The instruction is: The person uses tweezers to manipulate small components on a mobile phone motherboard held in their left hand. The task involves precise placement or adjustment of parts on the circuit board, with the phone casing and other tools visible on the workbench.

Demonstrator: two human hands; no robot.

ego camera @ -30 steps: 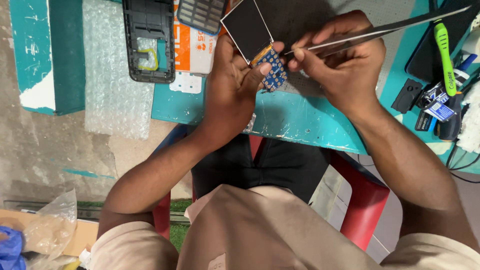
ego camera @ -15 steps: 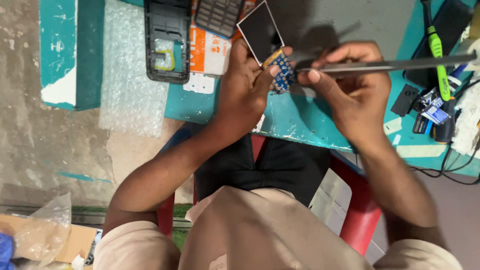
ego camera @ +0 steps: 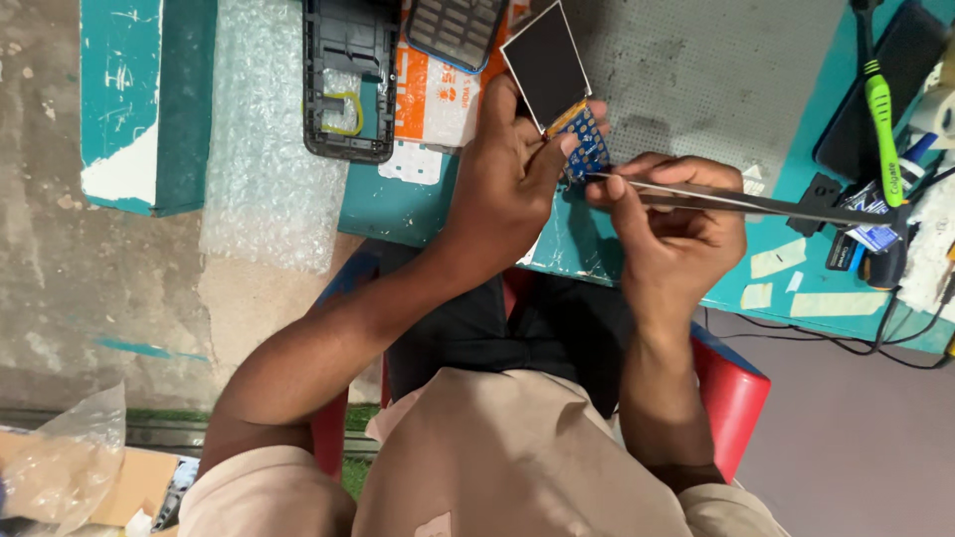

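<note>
Fixing a small phone board (ego camera: 587,139) with its dark screen (ego camera: 545,68) attached.
The board is pinched by left hand (ego camera: 507,184) fingers; tweezers (ego camera: 736,202), pinched by the right hand (ego camera: 676,234), touch it from 3 o'clock. The phone shell (ego camera: 348,85) lies open at 9 o'clock, unassembled.

Bare grey mat (ego camera: 716,70) lies open toward the tabletop's (ego camera: 398,204) far edge beyond both hands; phone shell (ego camera: 348,80) and keypad (ego camera: 456,30) crowd the left, tool clutter (ego camera: 880,199) blocks the right.
</note>
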